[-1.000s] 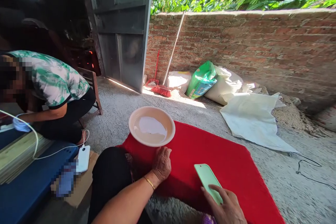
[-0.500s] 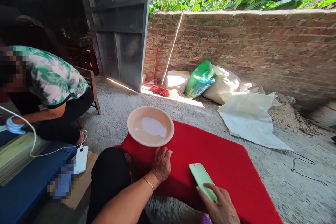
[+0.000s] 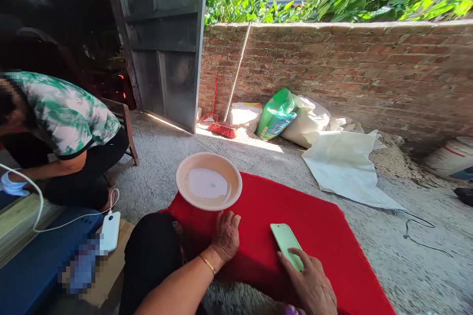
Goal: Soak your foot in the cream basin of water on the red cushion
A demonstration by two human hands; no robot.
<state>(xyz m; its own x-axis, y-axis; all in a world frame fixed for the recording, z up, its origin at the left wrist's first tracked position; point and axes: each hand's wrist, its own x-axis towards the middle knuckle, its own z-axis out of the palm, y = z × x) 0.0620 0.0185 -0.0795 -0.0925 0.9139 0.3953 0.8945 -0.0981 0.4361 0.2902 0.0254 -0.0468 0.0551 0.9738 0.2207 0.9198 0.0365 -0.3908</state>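
Observation:
My left hand [image 3: 226, 236] lies on the red cloth [image 3: 318, 221], just below the basin, palm down with its fingers stretched out and holding nothing. Close beyond its fingertips stands a pale pink basin [image 3: 209, 182] with water in it. My right hand [image 3: 312, 278] has its thumb and fingers on the near end of a light green, flat, phone-shaped piece [image 3: 285, 241] with rounded corners, a raised rim and a small hole at the far end. That piece is on or just above the cloth; I cannot tell which.
At left a person in a green-and-white shirt [image 3: 70, 113] bends over a blue surface [image 3: 40, 251]. A white power bank [image 3: 110, 231] with a cable lies on cardboard. A broom [image 3: 223, 129], a green sack [image 3: 277, 113] and a white sheet [image 3: 343, 167] are by the brick wall [image 3: 351, 69].
The head view has shifted slightly. The far end of the green piece sits a little higher in the picture, still in my right hand. My left hand stays on the cloth.

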